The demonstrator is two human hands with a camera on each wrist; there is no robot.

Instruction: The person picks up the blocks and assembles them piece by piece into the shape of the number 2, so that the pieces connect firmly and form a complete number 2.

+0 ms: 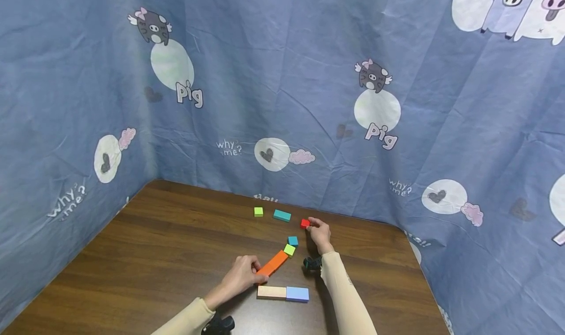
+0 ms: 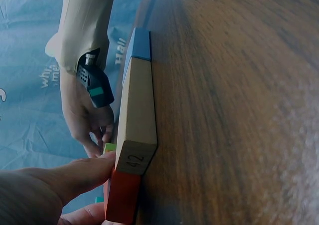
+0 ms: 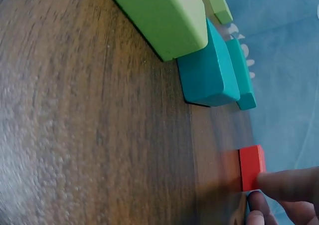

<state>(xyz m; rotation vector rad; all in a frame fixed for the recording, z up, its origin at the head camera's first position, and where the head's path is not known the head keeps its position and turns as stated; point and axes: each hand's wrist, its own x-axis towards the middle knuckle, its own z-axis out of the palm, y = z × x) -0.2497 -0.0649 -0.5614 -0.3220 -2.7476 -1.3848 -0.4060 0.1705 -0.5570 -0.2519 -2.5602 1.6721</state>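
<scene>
Orange block (image 1: 267,270), left hand (image 1: 241,275) pinching, fingers curled

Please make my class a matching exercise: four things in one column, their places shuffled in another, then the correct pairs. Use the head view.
Things
1. Red block
2. Light blue block
3. Long teal block
4. Orange strip

Places
A. Along the far side, right of a lime block
B. Touched by the left hand
C. Touched by the right hand
D. End to end with the beige block

Pairs: 1-C, 2-D, 3-A, 4-B
</scene>
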